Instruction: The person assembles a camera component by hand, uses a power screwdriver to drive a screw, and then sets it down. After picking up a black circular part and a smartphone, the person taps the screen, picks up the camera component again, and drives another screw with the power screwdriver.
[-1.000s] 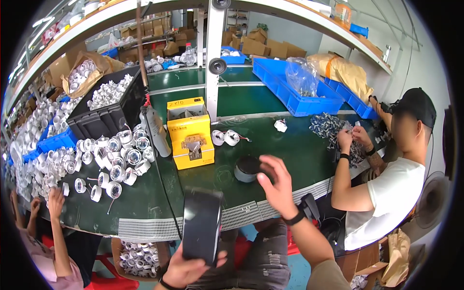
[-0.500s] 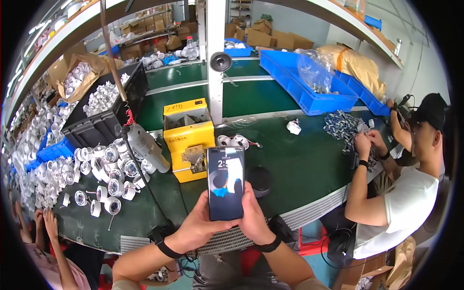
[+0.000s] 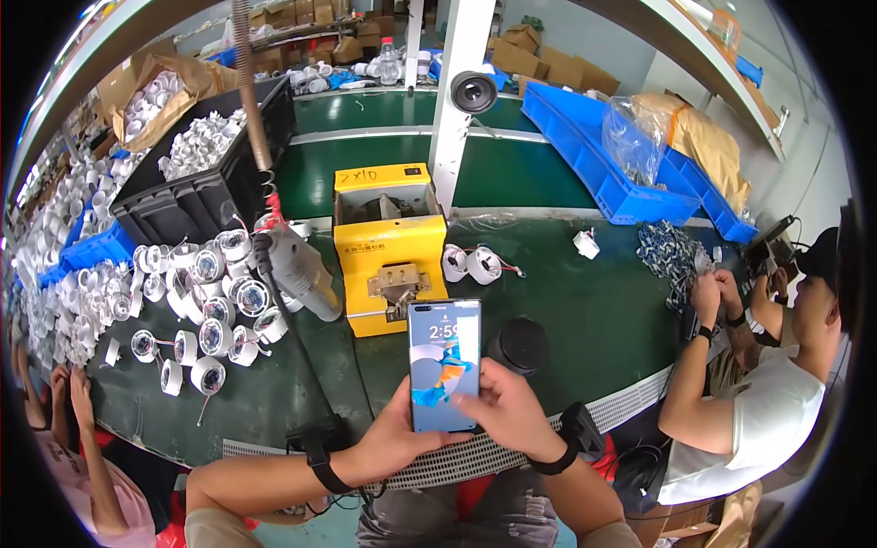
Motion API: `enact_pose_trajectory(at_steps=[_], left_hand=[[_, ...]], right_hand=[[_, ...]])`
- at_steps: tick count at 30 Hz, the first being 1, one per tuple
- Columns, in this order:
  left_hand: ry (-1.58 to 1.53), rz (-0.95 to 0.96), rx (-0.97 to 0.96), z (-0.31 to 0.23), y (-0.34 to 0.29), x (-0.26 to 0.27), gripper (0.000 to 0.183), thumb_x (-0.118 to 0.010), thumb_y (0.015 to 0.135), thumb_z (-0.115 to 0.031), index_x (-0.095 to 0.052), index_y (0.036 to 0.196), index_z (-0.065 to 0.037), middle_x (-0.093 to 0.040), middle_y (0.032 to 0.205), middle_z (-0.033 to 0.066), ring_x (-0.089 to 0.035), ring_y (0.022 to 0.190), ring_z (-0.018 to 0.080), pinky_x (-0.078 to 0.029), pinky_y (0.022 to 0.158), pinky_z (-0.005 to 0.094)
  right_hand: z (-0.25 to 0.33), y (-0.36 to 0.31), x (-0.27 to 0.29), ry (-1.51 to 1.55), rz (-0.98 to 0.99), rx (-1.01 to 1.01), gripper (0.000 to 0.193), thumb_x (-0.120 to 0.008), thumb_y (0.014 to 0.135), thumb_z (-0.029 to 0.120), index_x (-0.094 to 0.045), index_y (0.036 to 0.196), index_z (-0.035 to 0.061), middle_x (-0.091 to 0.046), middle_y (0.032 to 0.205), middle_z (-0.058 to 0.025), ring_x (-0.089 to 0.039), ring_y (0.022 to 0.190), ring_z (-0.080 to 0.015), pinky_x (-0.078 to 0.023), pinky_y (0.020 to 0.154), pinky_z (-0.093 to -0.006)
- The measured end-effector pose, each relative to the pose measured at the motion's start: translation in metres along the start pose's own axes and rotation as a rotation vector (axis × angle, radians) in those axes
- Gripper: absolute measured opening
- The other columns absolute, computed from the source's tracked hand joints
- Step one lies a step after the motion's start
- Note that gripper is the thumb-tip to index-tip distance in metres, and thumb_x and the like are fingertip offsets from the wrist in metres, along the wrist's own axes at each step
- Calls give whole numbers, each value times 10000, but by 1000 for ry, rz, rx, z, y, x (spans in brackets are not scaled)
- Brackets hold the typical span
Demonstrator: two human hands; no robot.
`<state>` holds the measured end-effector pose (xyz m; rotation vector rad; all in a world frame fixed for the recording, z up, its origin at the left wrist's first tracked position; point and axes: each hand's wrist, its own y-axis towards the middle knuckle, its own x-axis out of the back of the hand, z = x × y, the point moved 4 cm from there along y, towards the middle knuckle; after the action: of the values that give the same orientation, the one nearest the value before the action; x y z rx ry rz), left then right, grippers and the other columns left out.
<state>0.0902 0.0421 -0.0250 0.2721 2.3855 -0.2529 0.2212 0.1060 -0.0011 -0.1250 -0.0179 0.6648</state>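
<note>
A smartphone (image 3: 444, 352) with a lit, colourful screen is held upright above the near edge of the green worktable. My left hand (image 3: 399, 440) is closed around its lower left side, the thumb along the bottom. At the lower right side is my right hand (image 3: 514, 413), its thumb over the screen and its other fingers curled by the edge. Just beyond the phone stands a yellow bench machine (image 3: 363, 283) with a metal fixture on its front. A black round lidded object (image 3: 523, 345) sits right of the phone. Two white round lamp housings (image 3: 483, 265) with wires lie beside the machine.
Several white lamp housings (image 3: 216, 336) are heaped at left, before a black crate (image 3: 174, 215) of white parts. An electric screwdriver (image 3: 301, 269) hangs nearby. Blue trays (image 3: 639, 203) and small metal parts (image 3: 667, 260) lie at right, where a co-worker (image 3: 767, 393) handles them.
My right thumb has moved from the phone's edge over its screen, which now shows brighter and more colourful. The surroundings have shifted rightward in view.
</note>
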Motion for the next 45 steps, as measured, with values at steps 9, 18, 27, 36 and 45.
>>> enact_pose_trajectory(at_steps=[9,18,27,36,45], left_hand=[[130,34,-13,3,-3,2,757,-537,828,140,-175,1432,-136,-349,1383,83,-435,1245,273,-477,957,526],[222,115,54,1,-9,-4,683,-555,858,92,-207,1417,-89,-435,1309,103,-522,1143,249,-544,878,461],[272,96,60,1,-8,-6,554,-577,877,25,-299,1351,-45,-480,1265,101,-547,1110,213,-558,846,393],[230,148,49,2,-13,-2,687,-517,900,38,-144,1453,-127,-390,1352,111,-478,1197,282,-522,908,492],[226,100,32,-3,-12,-8,542,-551,894,12,-279,1360,-35,-470,1257,102,-533,1101,214,-563,838,398]], right_hand=[[45,24,-3,103,-155,424,392,-484,974,175,-415,1313,-8,-621,1047,-81,-564,962,-105,-428,844,-252],[23,18,18,68,-326,495,352,-413,1006,263,-536,1155,-32,-614,934,-36,-563,832,-59,-440,729,-199],[31,16,24,73,-380,398,188,-563,927,100,-593,1057,-33,-632,863,-40,-585,763,-71,-464,710,-206],[39,8,14,226,-57,295,549,-679,774,-56,-448,1268,1,-622,1029,-76,-603,982,-142,-489,854,-293],[33,10,21,220,-231,292,333,-576,884,57,-541,1208,-15,-600,845,-16,-517,777,-33,-391,656,-193]])
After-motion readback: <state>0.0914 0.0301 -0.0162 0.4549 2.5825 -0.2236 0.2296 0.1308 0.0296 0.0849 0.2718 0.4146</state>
